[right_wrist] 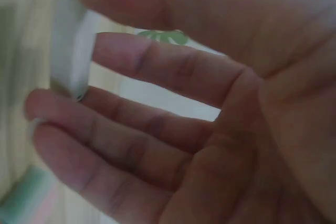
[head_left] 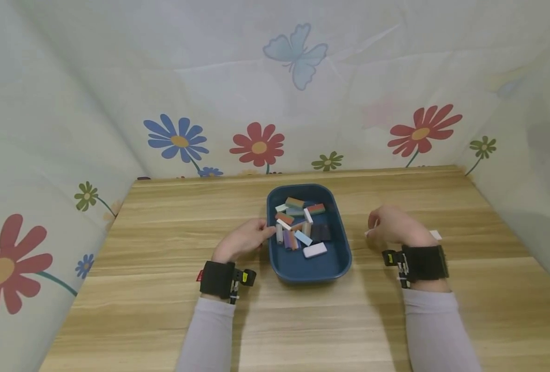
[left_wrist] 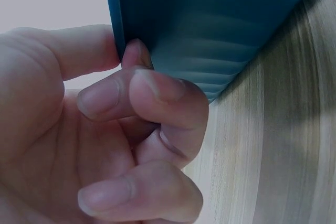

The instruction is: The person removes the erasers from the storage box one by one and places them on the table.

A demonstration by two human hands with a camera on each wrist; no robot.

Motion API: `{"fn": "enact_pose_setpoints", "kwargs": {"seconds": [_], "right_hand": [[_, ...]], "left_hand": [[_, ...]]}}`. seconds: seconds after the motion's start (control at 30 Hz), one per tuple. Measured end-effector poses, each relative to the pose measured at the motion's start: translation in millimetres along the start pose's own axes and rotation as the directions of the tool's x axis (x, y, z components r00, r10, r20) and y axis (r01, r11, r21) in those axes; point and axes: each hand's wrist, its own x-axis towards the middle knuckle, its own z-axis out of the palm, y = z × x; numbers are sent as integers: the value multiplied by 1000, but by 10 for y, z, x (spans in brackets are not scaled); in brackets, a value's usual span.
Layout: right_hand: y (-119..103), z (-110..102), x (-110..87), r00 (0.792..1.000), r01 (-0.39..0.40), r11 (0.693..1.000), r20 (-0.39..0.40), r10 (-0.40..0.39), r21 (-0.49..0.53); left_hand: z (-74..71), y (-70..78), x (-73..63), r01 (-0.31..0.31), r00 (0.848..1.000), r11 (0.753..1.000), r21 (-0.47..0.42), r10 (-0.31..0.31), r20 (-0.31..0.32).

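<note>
A deep blue plastic bin [head_left: 310, 276] with rounded corners stands between the hands, holding several small coloured blocks. My left hand [head_left: 244, 238] grips its left rim, thumb over the edge and the other fingers curled beside the outer wall [left_wrist: 189, 30]. To the right of the bin, low over the table, my right hand [head_left: 396, 226] holds a small white block [right_wrist: 71, 43]. In the right wrist view the thumb presses one end of it and fingers [right_wrist: 63, 108] meet the other. Inside the bin lie a white block [head_left: 315, 250], a light blue one [head_left: 303, 237] and dark ones [head_left: 320, 232].
Another white piece [head_left: 435, 235] lies on the wooden table [head_left: 172, 222] beyond my right wrist. A green and pink block [right_wrist: 26, 198] shows blurred in the right wrist view. Flower-printed cloth [head_left: 349, 113] encloses the table's back and sides.
</note>
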Motion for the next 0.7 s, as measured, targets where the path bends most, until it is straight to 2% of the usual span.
{"fn": "enact_pose_setpoints", "kwargs": {"seconds": [0.17,0.47,0.7], "right_hand": [[79,80,58,998,-48,999,44,47,12],[152,151,128,999,-30,1000,28,29,4],[143,126,138,999,-31,1000,42,31,-1]], "left_hand": [[6,-14,3,7,1000,1000,1,-7,-2],[6,-29,12,2,1000,1000,-2,-2,-1],[-1,-15,22,6,1000,1000,7,-6,2]]}}
